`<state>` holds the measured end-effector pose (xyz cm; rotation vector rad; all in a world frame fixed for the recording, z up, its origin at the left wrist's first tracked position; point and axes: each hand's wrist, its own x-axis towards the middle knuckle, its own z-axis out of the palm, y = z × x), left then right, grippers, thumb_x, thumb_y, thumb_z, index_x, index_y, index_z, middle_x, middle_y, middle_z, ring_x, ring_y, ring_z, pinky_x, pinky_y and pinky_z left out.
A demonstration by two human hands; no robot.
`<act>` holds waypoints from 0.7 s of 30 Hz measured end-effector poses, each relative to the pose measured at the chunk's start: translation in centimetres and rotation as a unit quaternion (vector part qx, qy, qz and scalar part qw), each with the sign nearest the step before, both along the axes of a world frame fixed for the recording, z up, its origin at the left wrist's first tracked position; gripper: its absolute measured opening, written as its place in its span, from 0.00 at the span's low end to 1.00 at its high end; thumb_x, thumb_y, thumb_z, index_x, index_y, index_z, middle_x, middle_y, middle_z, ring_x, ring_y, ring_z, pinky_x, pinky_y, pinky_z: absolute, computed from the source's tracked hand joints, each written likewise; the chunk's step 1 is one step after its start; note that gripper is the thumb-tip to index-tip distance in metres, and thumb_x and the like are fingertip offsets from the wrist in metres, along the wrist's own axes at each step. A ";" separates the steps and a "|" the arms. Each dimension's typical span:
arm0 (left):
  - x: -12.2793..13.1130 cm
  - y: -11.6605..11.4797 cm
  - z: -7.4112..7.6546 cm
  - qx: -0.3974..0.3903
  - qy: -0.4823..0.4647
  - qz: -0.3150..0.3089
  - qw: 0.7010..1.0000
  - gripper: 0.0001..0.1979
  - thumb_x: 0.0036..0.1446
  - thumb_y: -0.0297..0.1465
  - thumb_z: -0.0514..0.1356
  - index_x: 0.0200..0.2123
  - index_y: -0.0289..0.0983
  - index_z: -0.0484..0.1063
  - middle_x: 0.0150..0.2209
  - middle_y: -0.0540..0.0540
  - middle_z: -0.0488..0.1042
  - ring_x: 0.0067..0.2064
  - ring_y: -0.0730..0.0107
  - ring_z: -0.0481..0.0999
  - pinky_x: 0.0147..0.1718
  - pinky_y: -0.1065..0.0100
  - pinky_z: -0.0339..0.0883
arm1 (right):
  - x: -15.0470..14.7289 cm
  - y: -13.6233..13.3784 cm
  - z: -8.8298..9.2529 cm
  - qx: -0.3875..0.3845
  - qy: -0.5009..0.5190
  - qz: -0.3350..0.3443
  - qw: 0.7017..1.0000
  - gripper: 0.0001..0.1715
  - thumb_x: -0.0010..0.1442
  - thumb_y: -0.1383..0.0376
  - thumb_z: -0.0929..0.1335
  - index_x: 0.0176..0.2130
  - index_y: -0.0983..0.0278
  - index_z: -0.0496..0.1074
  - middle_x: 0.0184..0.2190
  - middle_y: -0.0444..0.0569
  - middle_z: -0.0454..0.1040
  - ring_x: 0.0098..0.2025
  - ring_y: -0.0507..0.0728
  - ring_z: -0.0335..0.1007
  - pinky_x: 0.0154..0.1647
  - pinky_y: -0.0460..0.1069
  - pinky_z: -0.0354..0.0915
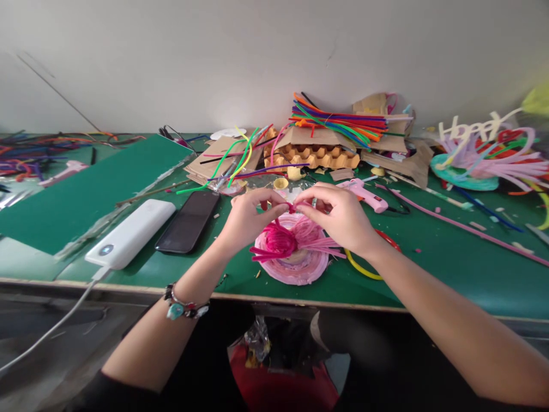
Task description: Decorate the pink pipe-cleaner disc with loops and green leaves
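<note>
My left hand [255, 214] and my right hand [337, 214] meet above the table, each pinching a dark pink pipe cleaner [291, 208] between thumb and fingers. It looks bent or twisted where the fingertips come close together. Just below them lies a round pale pink coiled base [295, 274]. On that base sits a magenta wound bundle of pipe cleaners [278, 239], with a lighter pink bundle [311, 232] beside it whose ends stick out to the right. My fingers hide part of the held piece and the far rim of the base.
A white power bank [131, 234] with a cable and a black phone [189, 222] lie to the left. Behind are a pink glue gun [364, 193], an egg carton [317, 157] and bundled pipe cleaners [338, 120]. A "Happy" decoration [484, 154] stands at right.
</note>
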<state>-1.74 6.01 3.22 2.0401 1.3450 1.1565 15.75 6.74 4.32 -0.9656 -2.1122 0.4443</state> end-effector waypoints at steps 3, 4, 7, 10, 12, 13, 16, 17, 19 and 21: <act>0.0 0.0 0.0 -0.005 -0.002 -0.001 1.000 0.05 0.50 0.32 0.58 0.25 0.38 0.72 0.25 0.51 0.73 0.26 0.75 0.65 0.30 0.71 0.59 | 0.0 0.0 0.0 -0.002 0.002 -0.004 1.000 0.03 0.54 0.66 0.67 0.29 0.63 0.71 0.25 0.42 0.67 0.22 0.47 0.55 0.23 0.46 0.53; 0.0 0.0 0.1 -0.007 -0.005 -0.001 1.000 0.05 0.50 0.32 0.58 0.25 0.38 0.72 0.25 0.52 0.72 0.25 0.75 0.65 0.29 0.71 0.59 | 0.0 0.0 0.1 -0.003 0.003 -0.004 1.000 0.03 0.54 0.67 0.67 0.29 0.63 0.71 0.25 0.42 0.68 0.22 0.48 0.55 0.24 0.46 0.53; 0.2 0.0 0.1 -0.013 -0.027 -0.011 0.999 0.05 0.49 0.31 0.58 0.24 0.37 0.71 0.24 0.52 0.72 0.25 0.76 0.64 0.29 0.72 0.59 | 0.0 0.0 0.1 -0.001 0.008 -0.004 1.000 0.03 0.53 0.67 0.67 0.28 0.64 0.70 0.25 0.42 0.68 0.22 0.47 0.55 0.24 0.46 0.53; 0.3 0.0 0.1 -0.029 -0.056 -0.024 0.998 0.05 0.49 0.30 0.58 0.23 0.37 0.71 0.23 0.53 0.70 0.24 0.78 0.63 0.27 0.73 0.58 | 0.0 0.0 0.1 0.001 0.012 -0.002 1.000 0.04 0.53 0.67 0.67 0.27 0.64 0.70 0.25 0.42 0.68 0.22 0.47 0.55 0.23 0.46 0.53; 0.4 0.1 0.1 -0.044 -0.076 -0.030 0.996 0.05 0.49 0.29 0.58 0.23 0.36 0.71 0.22 0.53 0.70 0.24 0.78 0.63 0.26 0.73 0.58 | 0.0 0.0 0.1 0.002 0.014 -0.002 1.000 0.04 0.53 0.67 0.67 0.27 0.64 0.70 0.24 0.42 0.67 0.22 0.47 0.55 0.23 0.46 0.53; 0.4 0.1 0.1 -0.050 -0.085 -0.031 0.995 0.06 0.49 0.29 0.58 0.23 0.36 0.70 0.22 0.53 0.70 0.24 0.78 0.63 0.26 0.73 0.58 | 0.0 0.0 0.1 0.002 0.015 -0.001 1.000 0.04 0.53 0.67 0.67 0.27 0.64 0.70 0.24 0.42 0.67 0.22 0.47 0.55 0.23 0.45 0.53; 0.5 0.0 0.1 -0.055 -0.094 -0.027 0.994 0.06 0.49 0.30 0.58 0.23 0.36 0.70 0.22 0.53 0.69 0.24 0.77 0.63 0.26 0.73 0.58 | 0.0 0.0 0.0 0.000 0.019 0.001 1.000 0.04 0.53 0.67 0.67 0.27 0.64 0.69 0.24 0.42 0.67 0.22 0.47 0.55 0.23 0.45 0.53; 0.5 0.0 0.1 -0.053 -0.093 -0.024 0.994 0.06 0.49 0.30 0.58 0.23 0.36 0.70 0.22 0.53 0.69 0.24 0.77 0.63 0.26 0.73 0.58 | 0.0 0.0 0.0 -0.001 0.021 0.003 1.000 0.04 0.53 0.68 0.67 0.26 0.64 0.69 0.24 0.42 0.67 0.22 0.47 0.55 0.23 0.45 0.53; 0.6 0.0 0.0 -0.049 -0.088 -0.020 0.995 0.05 0.49 0.30 0.58 0.23 0.36 0.70 0.22 0.53 0.69 0.24 0.77 0.63 0.27 0.73 0.58 | 0.0 0.0 0.0 -0.003 0.027 0.003 1.000 0.05 0.53 0.68 0.66 0.26 0.64 0.69 0.23 0.41 0.67 0.22 0.47 0.55 0.23 0.45 0.53; 0.6 0.0 0.0 -0.046 -0.087 -0.019 0.995 0.06 0.49 0.29 0.58 0.23 0.36 0.70 0.22 0.53 0.69 0.24 0.77 0.63 0.27 0.73 0.58 | 0.0 0.1 -0.1 -0.006 0.033 0.003 0.999 0.05 0.53 0.68 0.66 0.26 0.64 0.69 0.23 0.41 0.67 0.22 0.47 0.55 0.23 0.45 0.53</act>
